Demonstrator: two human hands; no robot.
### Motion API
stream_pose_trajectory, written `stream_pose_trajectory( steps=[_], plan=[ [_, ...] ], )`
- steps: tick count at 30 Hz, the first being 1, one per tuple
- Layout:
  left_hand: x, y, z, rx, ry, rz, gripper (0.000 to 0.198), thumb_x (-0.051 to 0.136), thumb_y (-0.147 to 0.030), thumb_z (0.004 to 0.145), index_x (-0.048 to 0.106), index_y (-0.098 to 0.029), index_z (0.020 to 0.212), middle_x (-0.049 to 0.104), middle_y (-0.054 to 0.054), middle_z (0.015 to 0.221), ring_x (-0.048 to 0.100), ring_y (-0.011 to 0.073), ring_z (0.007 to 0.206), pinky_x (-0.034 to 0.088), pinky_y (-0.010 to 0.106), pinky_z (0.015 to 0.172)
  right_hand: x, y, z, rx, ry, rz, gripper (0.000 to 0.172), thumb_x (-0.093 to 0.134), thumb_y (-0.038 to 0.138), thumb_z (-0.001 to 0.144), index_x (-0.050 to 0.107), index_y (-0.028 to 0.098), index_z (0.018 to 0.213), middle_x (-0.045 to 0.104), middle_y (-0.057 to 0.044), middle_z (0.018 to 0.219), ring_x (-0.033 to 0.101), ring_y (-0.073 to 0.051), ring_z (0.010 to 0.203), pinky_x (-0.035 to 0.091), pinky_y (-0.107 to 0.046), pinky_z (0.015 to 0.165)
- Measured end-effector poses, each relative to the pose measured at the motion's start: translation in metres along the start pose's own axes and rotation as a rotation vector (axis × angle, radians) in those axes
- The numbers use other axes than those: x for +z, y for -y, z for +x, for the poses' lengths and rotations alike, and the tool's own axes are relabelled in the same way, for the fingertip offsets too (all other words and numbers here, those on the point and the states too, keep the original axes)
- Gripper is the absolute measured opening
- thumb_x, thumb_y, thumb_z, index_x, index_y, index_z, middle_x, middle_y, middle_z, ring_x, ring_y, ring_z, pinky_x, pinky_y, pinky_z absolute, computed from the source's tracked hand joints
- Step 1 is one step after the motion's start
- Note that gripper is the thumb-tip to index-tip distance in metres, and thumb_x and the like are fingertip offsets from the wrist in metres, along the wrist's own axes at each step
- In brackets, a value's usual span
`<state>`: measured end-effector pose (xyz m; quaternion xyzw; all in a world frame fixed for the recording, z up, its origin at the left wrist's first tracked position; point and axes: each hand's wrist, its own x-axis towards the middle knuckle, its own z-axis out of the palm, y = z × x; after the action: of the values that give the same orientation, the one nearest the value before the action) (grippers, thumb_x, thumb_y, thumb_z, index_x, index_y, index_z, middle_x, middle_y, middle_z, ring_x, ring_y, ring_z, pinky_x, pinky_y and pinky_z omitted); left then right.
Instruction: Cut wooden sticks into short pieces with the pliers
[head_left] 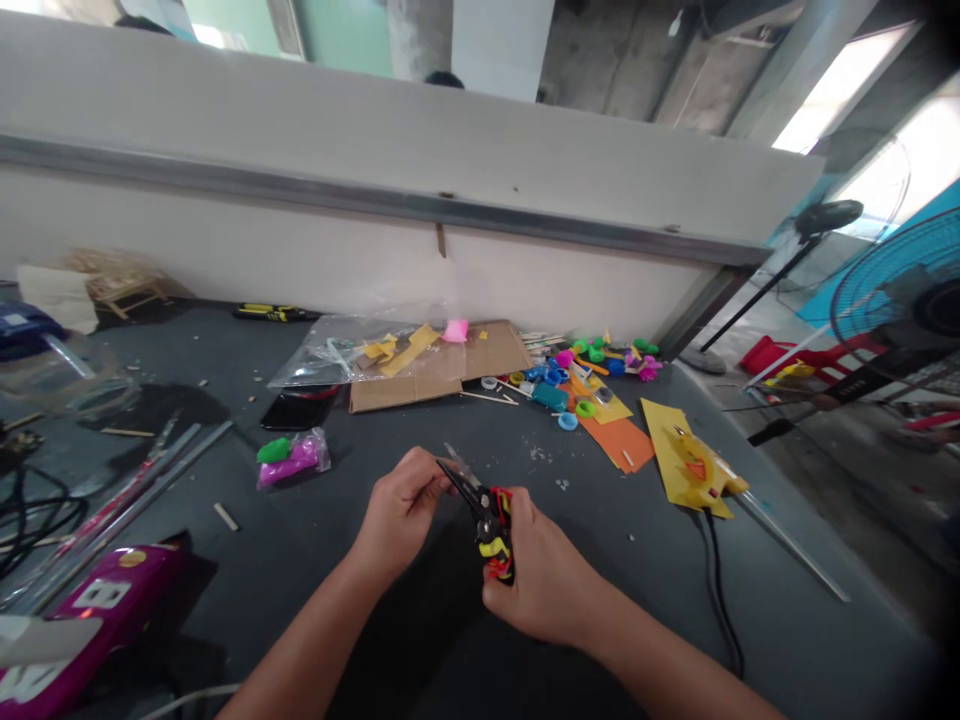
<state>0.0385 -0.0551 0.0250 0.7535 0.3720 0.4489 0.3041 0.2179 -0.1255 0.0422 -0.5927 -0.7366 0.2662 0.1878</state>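
Note:
Wrapped around the red and yellow handles of a pair of cutting shears point(489, 525) is my right hand point(544, 575). The shears' dark blades point up and to the left, parted, toward my other hand. My left hand point(405, 505) is closed in a pinch right beside the blade tips; whatever sits between its fingertips is too small to make out. Ahead of the hands, small white scraps point(538, 455) are scattered on the dark table point(465, 650).
A yellow glue gun point(705, 475) lies on yellow card at right, its black cord trailing forward. Colourful caps and clay point(585, 380), cardboard point(405, 393) and plastic film sit at the back. Left are a phone point(296, 410), a purple packet point(292, 460), clear sticks and a magenta tool point(112, 610).

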Motion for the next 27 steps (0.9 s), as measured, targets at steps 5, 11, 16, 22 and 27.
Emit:
stream_pose_trajectory(
  steps=[5, 11, 16, 22, 27],
  plan=[
    [-0.0021, -0.0027, 0.0004, 0.061, -0.018, 0.081, 0.019, 0.044, -0.019, 0.086, 0.058, -0.017, 0.073, 0.056, 0.003, 0.072, 0.052, 0.0131, 0.071, 0.042, 0.024, 0.064, -0.0020, 0.0025, 0.0004, -0.026, 0.035, 0.048, 0.041, 0.053, 0.021, 0.062, 0.035, 0.018, 0.100, 0.048, -0.006, 0.093, 0.052, -0.018, 0.083, 0.042, -0.029, 0.073],
    [-0.0009, -0.0025, 0.0007, 0.113, -0.036, 0.130, 0.019, 0.044, -0.017, 0.086, 0.058, -0.017, 0.072, 0.057, 0.002, 0.071, 0.051, 0.0132, 0.070, 0.042, 0.023, 0.064, -0.0026, 0.0014, -0.0006, -0.008, 0.080, 0.034, 0.039, 0.053, 0.025, 0.064, 0.034, 0.018, 0.098, 0.050, -0.005, 0.089, 0.053, -0.018, 0.076, 0.042, -0.030, 0.067],
    [0.0016, -0.0019, 0.0014, 0.078, -0.061, 0.143, 0.019, 0.045, -0.017, 0.085, 0.056, -0.018, 0.069, 0.053, 0.000, 0.067, 0.050, 0.0117, 0.067, 0.041, 0.022, 0.062, -0.0011, -0.0020, 0.0005, 0.019, 0.082, -0.040, 0.036, 0.051, 0.027, 0.067, 0.032, 0.019, 0.095, 0.051, -0.004, 0.081, 0.052, -0.018, 0.068, 0.037, -0.029, 0.059],
    [0.0028, -0.0088, 0.0025, -0.066, -0.083, 0.089, 0.014, 0.046, -0.023, 0.085, 0.058, -0.017, 0.078, 0.059, 0.001, 0.073, 0.054, 0.0117, 0.069, 0.042, 0.022, 0.064, -0.0043, -0.0068, 0.0054, 0.058, 0.028, 0.040, 0.033, 0.051, 0.024, 0.067, 0.031, 0.020, 0.094, 0.052, -0.001, 0.077, 0.053, -0.016, 0.065, 0.035, -0.026, 0.057],
    [0.0028, -0.0097, 0.0006, -0.184, -0.110, -0.041, 0.012, 0.051, -0.029, 0.082, 0.057, -0.017, 0.081, 0.057, -0.001, 0.070, 0.052, 0.0102, 0.063, 0.042, 0.020, 0.059, -0.0091, -0.0058, 0.0047, 0.113, -0.030, 0.051, 0.037, 0.053, 0.020, 0.064, 0.033, 0.020, 0.095, 0.052, 0.000, 0.076, 0.052, -0.016, 0.064, 0.035, -0.025, 0.056]
  ],
)
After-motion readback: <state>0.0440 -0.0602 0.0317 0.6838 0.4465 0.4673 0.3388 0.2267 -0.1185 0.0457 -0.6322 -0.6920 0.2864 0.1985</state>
